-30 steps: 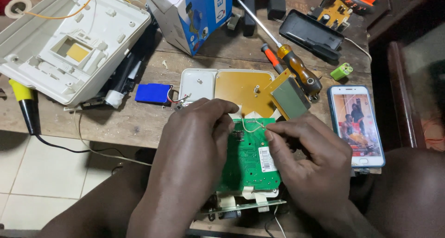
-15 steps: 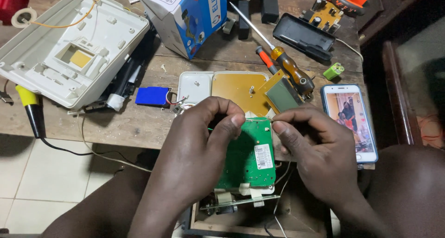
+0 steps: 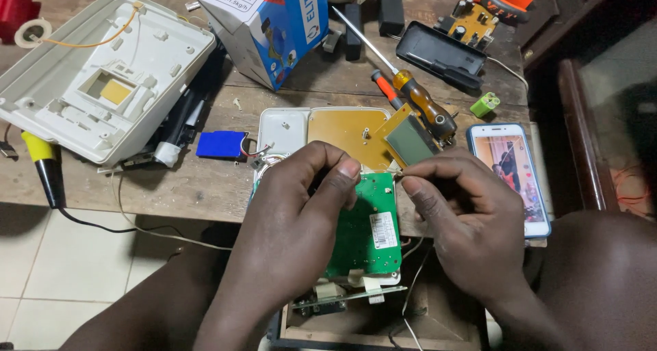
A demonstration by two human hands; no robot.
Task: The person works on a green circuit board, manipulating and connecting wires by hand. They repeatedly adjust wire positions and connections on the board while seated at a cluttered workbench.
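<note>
Left hand (image 3: 301,214): my fingers pinch the top left edge of the green board (image 3: 366,228).
Right hand (image 3: 472,221): thumb and forefinger pinch something small at the board's top right corner; I cannot tell what.
Change: board sat lower before; I've raised it toward the small screen (image 3: 408,137).
Board: between my hands, just below that screen.

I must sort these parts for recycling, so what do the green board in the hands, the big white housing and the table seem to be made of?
The green board looks like laminate circuit board: flat, matt green, dotted with solder points. The white housing appears to be moulded plastic, smooth, with ribs and screw posts. The table seems bare wood, rough, with visible grain.
</note>
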